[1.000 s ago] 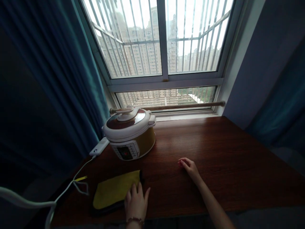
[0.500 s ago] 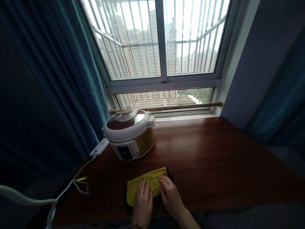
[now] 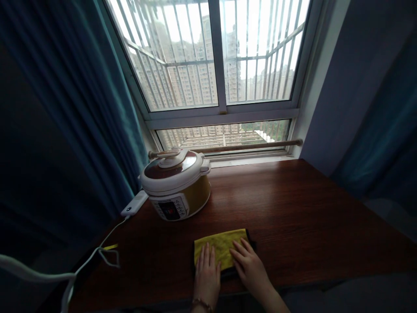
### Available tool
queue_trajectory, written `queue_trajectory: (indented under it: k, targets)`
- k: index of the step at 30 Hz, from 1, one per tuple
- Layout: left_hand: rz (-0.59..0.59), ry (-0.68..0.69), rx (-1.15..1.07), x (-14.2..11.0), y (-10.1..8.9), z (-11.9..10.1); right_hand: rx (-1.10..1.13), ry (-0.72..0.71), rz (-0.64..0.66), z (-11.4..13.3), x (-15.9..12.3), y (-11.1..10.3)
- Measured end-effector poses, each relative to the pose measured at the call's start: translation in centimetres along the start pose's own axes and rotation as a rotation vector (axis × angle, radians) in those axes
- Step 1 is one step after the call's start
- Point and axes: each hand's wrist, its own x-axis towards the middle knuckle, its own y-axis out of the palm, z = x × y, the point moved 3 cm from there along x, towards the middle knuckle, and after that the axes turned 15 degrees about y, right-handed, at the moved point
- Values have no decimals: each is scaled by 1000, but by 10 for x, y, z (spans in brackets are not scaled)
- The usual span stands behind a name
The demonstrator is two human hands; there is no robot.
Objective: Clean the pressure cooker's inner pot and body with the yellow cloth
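A folded yellow cloth point(image 3: 224, 242) with dark edging lies on the brown wooden table point(image 3: 293, 217), close to its front edge. My left hand point(image 3: 207, 271) presses flat on the cloth's left part, fingers stretched forward, with a bracelet at the wrist. On the right part of the cloth rests my right hand point(image 3: 249, 263), its fingers spread and slightly bent. Both palms face down, and part of the cloth is hidden under them.
A white and gold electric cooker point(image 3: 177, 187) with a lid stands at the back left. Beside it is a white power strip point(image 3: 134, 203), its cable point(image 3: 87, 263) trailing over the left edge. Behind the table are a window point(image 3: 221, 78) and a blue curtain point(image 3: 107, 108).
Both hands have slid to the right across the table, and the yellow cloth has moved along beneath them. The right hand's fingers are more spread. The cooker stays in place.
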Motion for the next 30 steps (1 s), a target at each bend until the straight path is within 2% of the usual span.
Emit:
queue_trajectory:
  k: [6, 10, 14, 19, 22, 24, 27, 30]
  targets:
    - [70, -12, -120, 28, -5, -64, -33, 105, -37, -57, -14, -27]
    - [97, 23, -191, 37, -8, -92, -31, 154, -65, -82, -21, -38]
    - [105, 19, -264, 40, -10, -99, -30, 169, -89, -90, -24, -42]
    - [60, 43, -453, 38, -18, -88, -5, 175, -98, -88, -24, -40]
    - [7, 70, -650, 33, -24, -66, 31, 189, -83, -89, -24, -39]
    - [-77, 10, -747, 31, -31, -36, 84, 206, -76, -89, -22, -42]
    - [-303, -231, -755, 32, -45, 39, 238, 228, -104, -81, -9, -57]
    - [-562, -578, -700, 42, -63, 134, 505, 214, -106, -54, 20, -84]
